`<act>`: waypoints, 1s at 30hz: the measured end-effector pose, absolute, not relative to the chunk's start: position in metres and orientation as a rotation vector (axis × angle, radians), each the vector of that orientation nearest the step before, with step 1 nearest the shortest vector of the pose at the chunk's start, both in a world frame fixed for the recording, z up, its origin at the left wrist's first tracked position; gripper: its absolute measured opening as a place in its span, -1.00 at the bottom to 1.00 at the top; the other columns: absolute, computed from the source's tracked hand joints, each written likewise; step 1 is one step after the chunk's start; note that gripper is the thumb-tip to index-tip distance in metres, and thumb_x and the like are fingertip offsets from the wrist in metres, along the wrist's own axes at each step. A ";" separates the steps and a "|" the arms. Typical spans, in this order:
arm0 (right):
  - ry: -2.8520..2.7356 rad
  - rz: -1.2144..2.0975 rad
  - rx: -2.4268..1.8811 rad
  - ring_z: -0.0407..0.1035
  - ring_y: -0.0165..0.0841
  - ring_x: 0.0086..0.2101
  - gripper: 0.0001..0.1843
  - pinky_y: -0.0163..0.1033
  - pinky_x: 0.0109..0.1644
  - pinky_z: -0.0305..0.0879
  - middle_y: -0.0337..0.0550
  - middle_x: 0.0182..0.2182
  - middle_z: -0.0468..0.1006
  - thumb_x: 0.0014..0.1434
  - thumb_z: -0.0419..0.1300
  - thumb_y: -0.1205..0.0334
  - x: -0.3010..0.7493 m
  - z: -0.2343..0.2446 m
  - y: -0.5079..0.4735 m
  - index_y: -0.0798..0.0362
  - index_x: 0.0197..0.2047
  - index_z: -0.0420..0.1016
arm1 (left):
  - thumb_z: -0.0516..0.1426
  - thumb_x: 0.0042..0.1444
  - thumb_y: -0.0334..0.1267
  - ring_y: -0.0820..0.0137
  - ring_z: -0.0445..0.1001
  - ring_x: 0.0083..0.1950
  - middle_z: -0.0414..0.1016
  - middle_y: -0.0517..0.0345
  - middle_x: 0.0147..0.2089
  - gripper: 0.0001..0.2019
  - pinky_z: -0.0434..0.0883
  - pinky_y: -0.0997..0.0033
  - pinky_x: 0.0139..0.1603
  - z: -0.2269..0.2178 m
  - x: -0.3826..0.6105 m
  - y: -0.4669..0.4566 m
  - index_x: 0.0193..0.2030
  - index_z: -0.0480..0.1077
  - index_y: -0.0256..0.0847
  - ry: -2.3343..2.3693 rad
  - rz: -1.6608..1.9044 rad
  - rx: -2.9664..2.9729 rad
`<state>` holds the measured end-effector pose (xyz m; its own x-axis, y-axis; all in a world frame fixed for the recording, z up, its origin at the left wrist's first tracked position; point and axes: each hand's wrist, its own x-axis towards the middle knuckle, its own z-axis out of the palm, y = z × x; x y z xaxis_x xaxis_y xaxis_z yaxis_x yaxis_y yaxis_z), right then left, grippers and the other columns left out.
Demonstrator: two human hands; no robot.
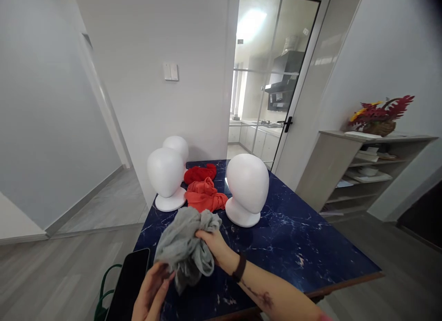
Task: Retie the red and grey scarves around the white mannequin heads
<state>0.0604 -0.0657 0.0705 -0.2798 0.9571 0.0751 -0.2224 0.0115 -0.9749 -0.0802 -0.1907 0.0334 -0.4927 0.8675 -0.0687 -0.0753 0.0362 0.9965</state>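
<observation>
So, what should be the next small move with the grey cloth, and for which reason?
I would probably let the left hand gently spread the lower folds of the thin, crumpled grey fabric cloth while the right hand grips its other side: the cloth looks bunched, with loose folds hanging, and the left hand is right at its lower edge.

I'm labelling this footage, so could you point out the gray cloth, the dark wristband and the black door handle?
Gray cloth [182, 240]: head view, on its middle folds.
Dark wristband [239, 267]: head view, on its outer surface.
Black door handle [288, 124]: head view, on its upright plate.
</observation>
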 end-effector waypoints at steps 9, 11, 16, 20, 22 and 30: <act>-2.338 1.084 -0.785 -0.16 -0.01 0.28 0.03 0.07 0.30 -0.10 0.07 0.32 -0.10 -0.22 0.39 0.29 0.048 0.045 -0.066 -0.03 0.31 0.04 | -0.10 0.17 -0.26 0.11 -0.04 0.39 -0.08 -0.07 0.38 -0.46 0.17 0.00 0.26 0.003 -0.075 -0.164 0.32 0.01 -0.16 2.035 1.239 1.640; -2.204 1.137 -0.668 0.01 -0.16 0.24 -0.16 -0.07 0.27 0.03 -0.01 0.27 0.07 -0.10 0.30 0.30 0.068 0.044 -0.077 -0.06 0.26 0.13 | -0.15 0.21 -0.25 0.11 -0.04 0.39 -0.08 -0.05 0.39 -0.49 0.22 0.01 0.23 0.001 -0.070 -0.165 0.33 0.02 -0.09 2.059 1.176 1.720; -1.399 1.055 -1.222 0.38 -0.20 -0.19 -0.64 -0.05 -0.05 0.31 -0.08 -0.22 0.45 0.00 0.17 0.08 0.139 0.013 -0.060 0.05 -0.13 0.36 | -0.07 0.20 0.00 -0.08 0.07 0.32 0.02 -0.11 0.34 -0.45 0.34 -0.06 0.05 0.010 -0.065 -0.153 0.33 0.03 0.03 2.193 0.748 1.879; -1.086 0.564 -1.501 0.28 -0.11 -0.07 -0.35 -0.01 0.08 0.20 0.01 -0.11 0.35 -0.15 0.25 -0.07 0.204 -0.009 -0.017 0.08 -0.04 0.26 | -0.05 0.21 -0.13 -0.03 0.24 0.20 0.16 -0.13 0.27 -0.49 0.36 0.03 0.01 0.019 -0.065 -0.131 0.31 0.09 0.01 2.396 0.446 2.052; -1.177 0.460 -1.492 0.20 -0.05 0.05 -0.18 0.02 0.13 0.15 0.09 0.01 0.30 -0.24 0.30 -0.10 0.228 -0.007 0.003 0.12 0.05 0.23 | -0.07 0.21 -0.28 0.00 0.30 0.14 0.21 -0.13 0.24 -0.53 0.37 0.07 -0.02 0.025 -0.067 -0.121 0.27 0.18 -0.02 2.493 0.280 2.091; -1.376 0.446 -1.492 0.34 -0.02 -0.04 -0.10 0.08 0.06 0.21 0.03 -0.14 0.51 -0.46 0.41 -0.11 0.247 0.002 0.053 0.12 -0.02 0.38 | -0.09 0.17 -0.43 0.11 0.30 0.12 0.20 -0.12 0.23 -0.48 0.37 0.15 -0.05 0.038 -0.075 -0.124 0.27 0.18 -0.01 2.515 0.199 2.096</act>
